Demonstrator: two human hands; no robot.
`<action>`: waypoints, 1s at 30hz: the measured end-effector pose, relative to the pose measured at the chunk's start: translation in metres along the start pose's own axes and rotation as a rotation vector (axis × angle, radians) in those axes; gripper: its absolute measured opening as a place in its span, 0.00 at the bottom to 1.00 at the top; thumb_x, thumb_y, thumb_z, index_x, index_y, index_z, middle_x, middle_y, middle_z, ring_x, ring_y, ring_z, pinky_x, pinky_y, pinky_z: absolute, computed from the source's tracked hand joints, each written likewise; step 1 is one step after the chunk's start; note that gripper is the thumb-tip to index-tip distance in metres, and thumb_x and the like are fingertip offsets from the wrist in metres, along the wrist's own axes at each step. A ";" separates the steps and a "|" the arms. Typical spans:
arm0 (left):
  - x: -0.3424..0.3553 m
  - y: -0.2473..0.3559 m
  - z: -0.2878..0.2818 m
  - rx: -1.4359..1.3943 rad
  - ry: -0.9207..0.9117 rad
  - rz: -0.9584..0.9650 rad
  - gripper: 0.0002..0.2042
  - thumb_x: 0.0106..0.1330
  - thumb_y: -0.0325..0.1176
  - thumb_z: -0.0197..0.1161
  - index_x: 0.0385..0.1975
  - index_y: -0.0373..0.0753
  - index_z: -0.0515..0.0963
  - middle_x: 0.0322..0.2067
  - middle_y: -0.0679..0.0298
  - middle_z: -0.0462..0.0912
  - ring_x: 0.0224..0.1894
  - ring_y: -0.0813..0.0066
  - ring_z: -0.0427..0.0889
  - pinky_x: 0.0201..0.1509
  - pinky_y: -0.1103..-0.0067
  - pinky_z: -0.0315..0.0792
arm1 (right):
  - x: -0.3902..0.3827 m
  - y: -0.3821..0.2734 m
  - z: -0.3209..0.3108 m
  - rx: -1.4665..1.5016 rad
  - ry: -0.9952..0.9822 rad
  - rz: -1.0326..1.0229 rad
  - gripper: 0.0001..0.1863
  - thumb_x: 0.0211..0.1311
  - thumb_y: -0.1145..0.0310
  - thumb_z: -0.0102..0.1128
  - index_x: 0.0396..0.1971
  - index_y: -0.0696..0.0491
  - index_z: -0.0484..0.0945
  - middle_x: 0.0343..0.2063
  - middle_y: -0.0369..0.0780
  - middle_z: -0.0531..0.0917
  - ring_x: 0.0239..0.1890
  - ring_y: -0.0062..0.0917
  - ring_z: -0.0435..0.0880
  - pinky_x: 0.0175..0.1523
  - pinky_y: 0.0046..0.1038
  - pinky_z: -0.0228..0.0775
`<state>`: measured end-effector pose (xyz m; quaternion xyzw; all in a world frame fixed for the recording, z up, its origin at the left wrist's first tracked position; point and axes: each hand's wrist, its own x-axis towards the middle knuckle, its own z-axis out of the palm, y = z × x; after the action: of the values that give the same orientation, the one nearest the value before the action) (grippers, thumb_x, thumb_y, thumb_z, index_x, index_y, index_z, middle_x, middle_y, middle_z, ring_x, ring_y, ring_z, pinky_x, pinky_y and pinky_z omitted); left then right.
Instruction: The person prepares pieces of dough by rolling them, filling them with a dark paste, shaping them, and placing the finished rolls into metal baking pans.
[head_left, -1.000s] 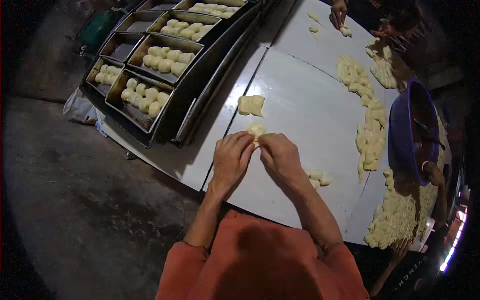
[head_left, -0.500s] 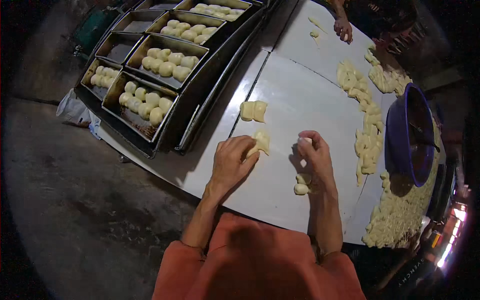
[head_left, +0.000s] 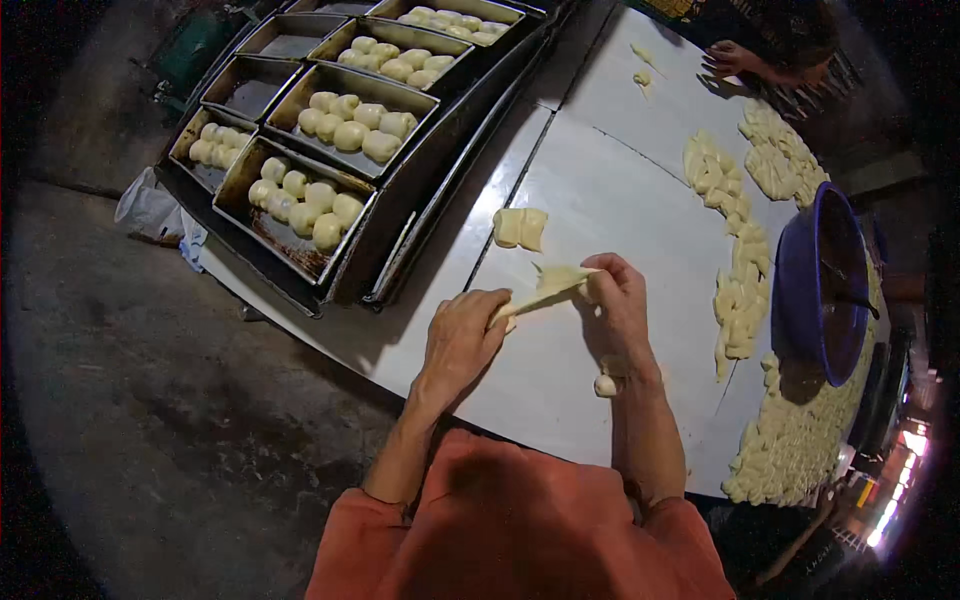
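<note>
Over the worktop [head_left: 550,405], the left grip [head_left: 462,335] is clamping one end of the dough strip [head_left: 550,288], and the right grip [head_left: 620,305] is pinching the other at two o'clock. The strip is now stretching taut between them, whereas half a second earlier the right grip is standing apart from the dough. Small lumps [head_left: 605,385] are lying at the right grip's six o'clock. From the strip, two rolls [head_left: 520,229] are resting at eleven, a purple bowl [head_left: 795,285] is standing at three, filled trays [head_left: 292,210] are sitting at ten, and blurred lettering [head_left: 817,560] is showing past four.

Left hand [head_left: 460,336] and right hand [head_left: 622,308] pinch, held apart.
</note>
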<state>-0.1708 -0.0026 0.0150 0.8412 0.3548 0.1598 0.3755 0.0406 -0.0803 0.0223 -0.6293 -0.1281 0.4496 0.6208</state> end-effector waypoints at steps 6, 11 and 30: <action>0.011 0.005 -0.002 0.059 0.046 0.094 0.25 0.60 0.35 0.70 0.58 0.34 0.76 0.54 0.49 0.80 0.55 0.48 0.79 0.60 0.62 0.70 | 0.005 -0.016 -0.005 0.112 -0.058 0.007 0.19 0.66 0.55 0.52 0.38 0.58 0.77 0.29 0.38 0.78 0.31 0.26 0.78 0.40 0.29 0.74; 0.053 0.037 0.015 -0.391 -0.088 0.125 0.37 0.60 0.38 0.71 0.68 0.29 0.65 0.62 0.41 0.73 0.61 0.47 0.77 0.62 0.64 0.72 | -0.006 -0.014 -0.011 -0.015 -0.230 0.083 0.10 0.63 0.70 0.67 0.41 0.57 0.79 0.32 0.38 0.81 0.34 0.18 0.79 0.39 0.21 0.74; 0.047 0.034 0.054 0.154 0.105 0.299 0.10 0.63 0.38 0.68 0.39 0.43 0.85 0.31 0.64 0.85 0.42 0.65 0.82 0.49 0.65 0.67 | -0.025 -0.011 -0.016 -0.357 -0.102 -0.068 0.07 0.60 0.71 0.63 0.34 0.58 0.81 0.27 0.37 0.82 0.30 0.17 0.79 0.34 0.24 0.72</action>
<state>-0.0930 -0.0127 0.0043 0.9013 0.2562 0.2300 0.2630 0.0422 -0.1068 0.0393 -0.7011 -0.2585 0.4297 0.5070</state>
